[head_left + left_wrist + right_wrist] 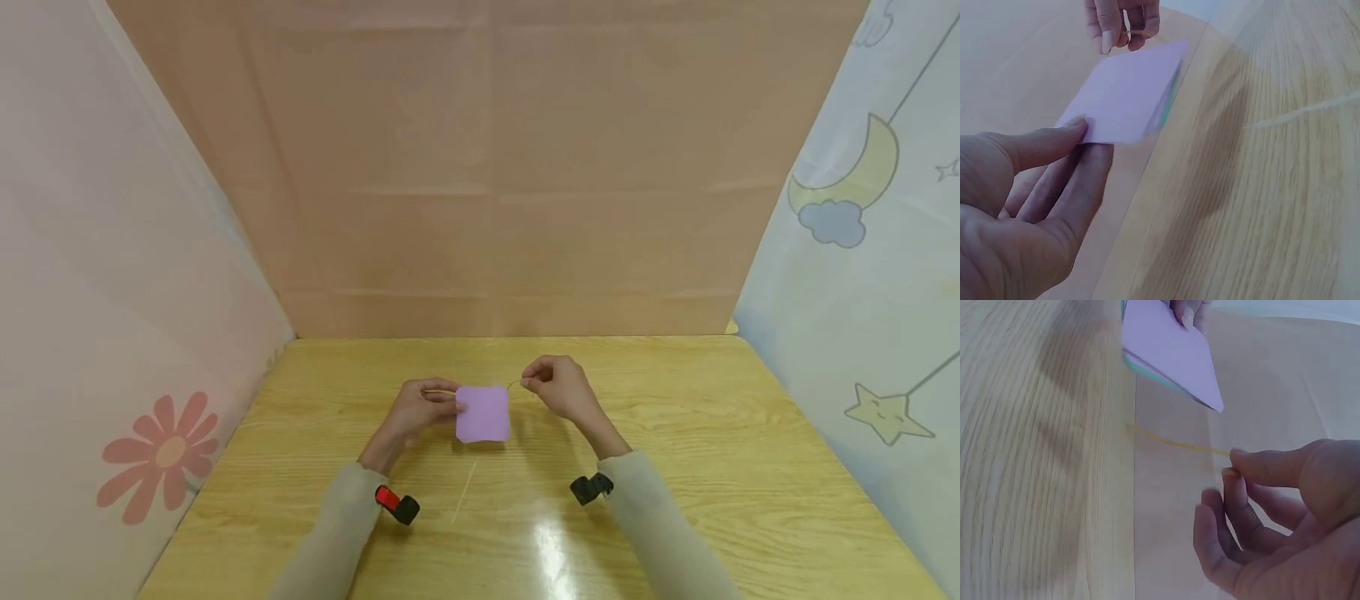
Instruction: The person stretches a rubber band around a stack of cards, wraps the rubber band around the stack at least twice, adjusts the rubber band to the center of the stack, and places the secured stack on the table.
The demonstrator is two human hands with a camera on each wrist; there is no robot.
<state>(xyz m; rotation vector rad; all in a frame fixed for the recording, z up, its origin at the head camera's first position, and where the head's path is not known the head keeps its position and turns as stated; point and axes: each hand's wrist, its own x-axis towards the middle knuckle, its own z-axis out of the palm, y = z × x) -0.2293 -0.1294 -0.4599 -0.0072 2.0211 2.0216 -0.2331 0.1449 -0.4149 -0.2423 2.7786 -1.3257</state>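
Head view showed both hands of one person above a wood-grain table (712, 433). The left hand (411, 411) was grasping a lilac square paper stack (483, 414) by its left edge; the thumb pressed on the lilac face, and the fingers lay beneath. This stack was in the air over the table, between the two hands, and its corners were rounded. Under the lilac sheet, the left wrist view showed a mint-green layer (1165, 112).

The right hand (562, 390) was pinching a thin yellow strand (1185, 445) between thumb and forefinger, near the far right corner of the stack. In the right wrist view, the strand appeared apart from the sheets; its material I could not tell.

On the table, nearer to the person, lay a pale thin strip (464, 493). Both sleeves were light, and each wrist carried a small black camera. Behind the table stood an orange-brown backdrop (487, 167); the left wall had a pink flower (171, 452), the right one a yellow moon (877, 171).
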